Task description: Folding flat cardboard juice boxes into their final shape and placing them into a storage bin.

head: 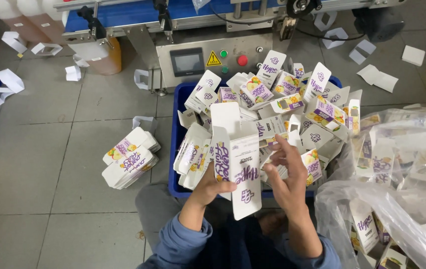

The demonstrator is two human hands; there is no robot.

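Observation:
My left hand grips a white carton with purple lettering at its lower left side, holding it upright with its top flap open. My right hand is just to the right of the carton, fingers spread and empty, close to its edge. Behind both hands stands a blue bin heaped with several more flat and half-folded cartons of the same kind.
A stack of flattened cartons lies on the grey floor at left. A clear plastic bag with more cartons fills the right. A metal machine with a screen and buttons stands behind the bin. Loose white card scraps litter the floor.

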